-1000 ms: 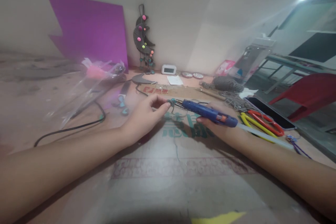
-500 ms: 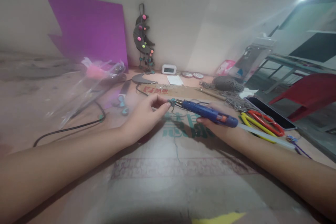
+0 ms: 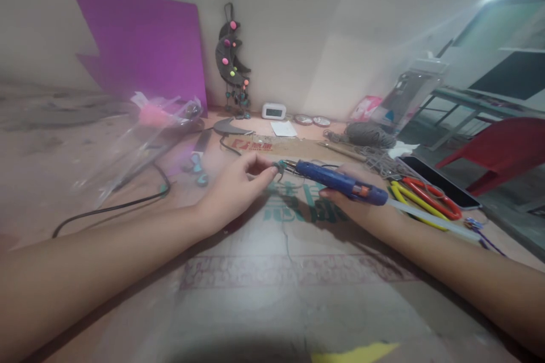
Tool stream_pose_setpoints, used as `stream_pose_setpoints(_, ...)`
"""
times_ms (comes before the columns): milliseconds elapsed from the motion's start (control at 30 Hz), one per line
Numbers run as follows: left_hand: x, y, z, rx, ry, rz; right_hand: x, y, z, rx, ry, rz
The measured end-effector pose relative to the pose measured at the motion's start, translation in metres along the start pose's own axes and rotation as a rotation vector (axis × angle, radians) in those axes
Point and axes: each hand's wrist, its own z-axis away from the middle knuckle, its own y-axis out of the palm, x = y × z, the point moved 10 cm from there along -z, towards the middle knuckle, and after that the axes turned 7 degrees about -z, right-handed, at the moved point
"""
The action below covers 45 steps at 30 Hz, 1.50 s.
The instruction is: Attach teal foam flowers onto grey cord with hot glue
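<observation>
Between the thumb and fingers of my left hand (image 3: pixel 242 184) is pinched a small teal piece (image 3: pixel 280 167), with a thin thread hanging near it; its exact kind is too small to tell. My right hand (image 3: pixel 353 193) is wrapped round a blue hot glue gun (image 3: pixel 340 178), partly hidden behind it. The gun's metal nozzle points left and meets or nearly meets the teal piece. From its back end a long translucent glue stick (image 3: pixel 434 220) sticks out to the right. Beneath both hands lies a printed cardboard sheet (image 3: pixel 298 238).
Right of my hand lie scissors (image 3: pixel 432 195) with red and yellow handles, a phone (image 3: pixel 440 181) and grey yarn (image 3: pixel 369 135). A white digital clock (image 3: pixel 273 111) and a moon ornament (image 3: pixel 232 62) are at the wall. Plastic wrap (image 3: pixel 140 147) and a black cable (image 3: pixel 114 208) lie left.
Both hands stay almost still, the glue gun's nozzle kept at the teal piece. The view shifts very slightly.
</observation>
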Motion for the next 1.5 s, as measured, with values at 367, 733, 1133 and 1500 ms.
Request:
stream_pose_setpoints(367, 0.0028, 0.0042, 0.0005, 0.020, -0.003, -0.011, 0.0047, 0.0010, 0.0046, 0.023, -0.054, -0.061)
stream_pose_setpoints(733, 0.0010, 0.0015, 0.0013, -0.003, 0.017, -0.003, -0.0005, 0.0061, 0.0045, 0.061, -0.015, -0.024)
stream_pose_setpoints(1133, -0.0044, 0.0012, 0.0024, 0.010, 0.030, -0.045, 0.0064, 0.0070, 0.0043, 0.103, -0.030, -0.032)
stream_pose_setpoints(1500, -0.0038, 0.0013, 0.0030, 0.012, 0.042, -0.058, 0.0051, 0.0068, 0.0043, 0.094, -0.030, -0.021)
